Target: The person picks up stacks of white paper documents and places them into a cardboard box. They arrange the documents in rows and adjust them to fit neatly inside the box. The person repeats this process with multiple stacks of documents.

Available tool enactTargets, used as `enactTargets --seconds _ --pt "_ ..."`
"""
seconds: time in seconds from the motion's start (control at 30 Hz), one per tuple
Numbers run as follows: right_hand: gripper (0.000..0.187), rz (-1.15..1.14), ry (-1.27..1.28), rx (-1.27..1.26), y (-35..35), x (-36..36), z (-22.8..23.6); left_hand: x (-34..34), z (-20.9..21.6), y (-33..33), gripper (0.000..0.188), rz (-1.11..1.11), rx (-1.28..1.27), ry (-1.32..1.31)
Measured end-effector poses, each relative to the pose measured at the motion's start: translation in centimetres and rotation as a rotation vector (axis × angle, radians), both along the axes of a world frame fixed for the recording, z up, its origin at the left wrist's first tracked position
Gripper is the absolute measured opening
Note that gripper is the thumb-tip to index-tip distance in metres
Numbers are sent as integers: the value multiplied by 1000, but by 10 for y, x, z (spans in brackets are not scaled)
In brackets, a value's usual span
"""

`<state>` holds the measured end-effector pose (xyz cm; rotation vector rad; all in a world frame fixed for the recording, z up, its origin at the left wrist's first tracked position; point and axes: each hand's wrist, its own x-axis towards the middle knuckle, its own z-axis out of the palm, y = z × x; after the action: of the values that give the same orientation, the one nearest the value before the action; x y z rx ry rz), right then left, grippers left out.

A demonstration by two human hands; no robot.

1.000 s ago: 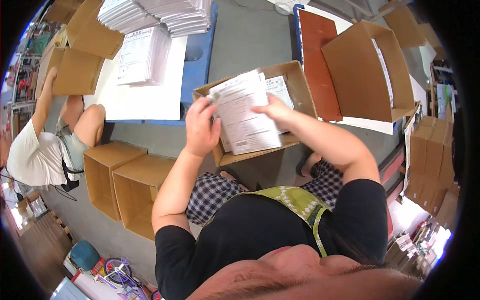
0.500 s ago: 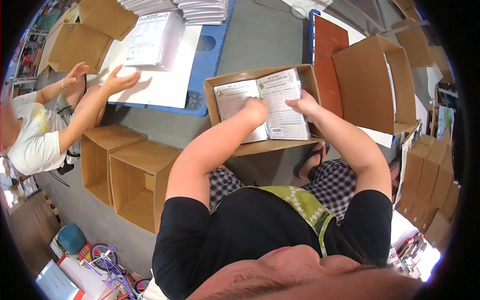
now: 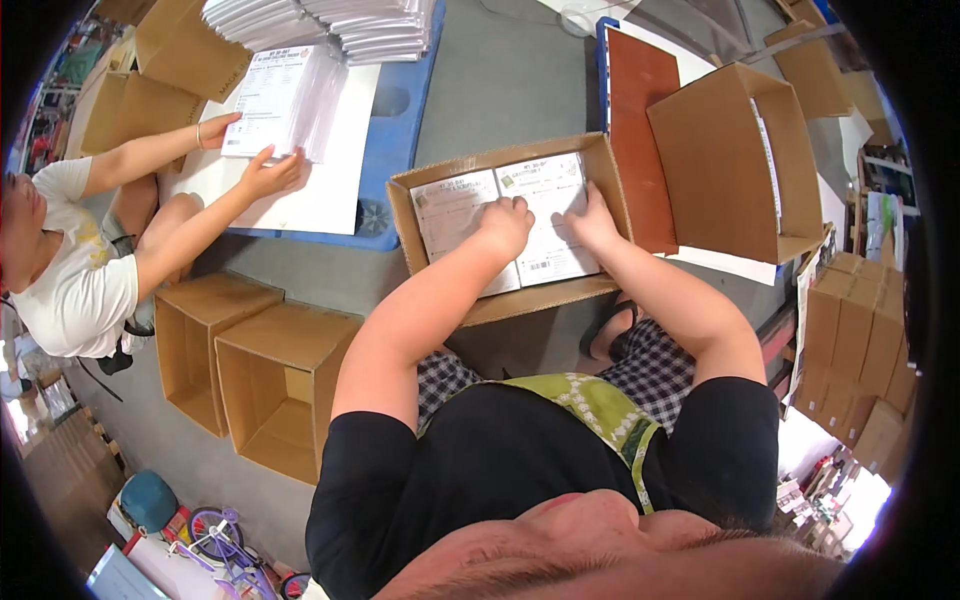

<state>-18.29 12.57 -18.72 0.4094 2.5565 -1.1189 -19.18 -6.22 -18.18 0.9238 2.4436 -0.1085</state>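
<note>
An open cardboard box (image 3: 402, 225) stands before me, holding two side-by-side stacks of white printed packs: a left stack (image 3: 445, 215) and a right stack (image 3: 553, 240). My left hand (image 3: 507, 224) rests where the stacks meet, its fingers curled in; whatever they may grip is hidden. At the right stack's outer edge lies my right hand (image 3: 594, 217), thumb spread over the top sheet and fingers stretched along the side by the box wall. Both stacks sit below the box rim.
At left a co-worker (image 3: 100, 240) has both hands on a pile of packs (image 3: 275, 95) upon a blue pallet (image 3: 400, 150). Two open boxes (image 3: 280, 350) stand on the floor to my left. Another open box (image 3: 715, 150) lies tipped at right, beside a reddish-brown board (image 3: 640, 130).
The right stack has gone down level with the left one. My right hand's fingers have straightened along its edge. The co-worker's hands have moved onto the pile.
</note>
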Motion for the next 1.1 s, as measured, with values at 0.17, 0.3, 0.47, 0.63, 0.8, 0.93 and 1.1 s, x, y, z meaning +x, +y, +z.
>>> enactTargets --seconds 0.17,0.3,0.47,0.63,0.8,0.93,1.1 --pt "88 425 -160 361 -19 -23 9 8 -34 1 34 -112 20 168" --pt "85 385 -225 525 -33 -34 -10 1 -34 4 35 -14 98 38" --pt "80 561 -396 533 -27 -63 3 -5 -12 1 36 8 80 -108" --pt "88 655 -179 549 -23 -40 -3 23 -19 -22 42 -6 212 46" --pt "72 627 12 347 -39 -33 2 38 66 -64 48 -2 186 -226" --pt "58 302 -284 -180 -84 -17 -18 46 87 -110 50 150 275 -153" --pt "55 -95 -347 -351 -119 -10 -37 43 93 -138 49 250 432 -25"
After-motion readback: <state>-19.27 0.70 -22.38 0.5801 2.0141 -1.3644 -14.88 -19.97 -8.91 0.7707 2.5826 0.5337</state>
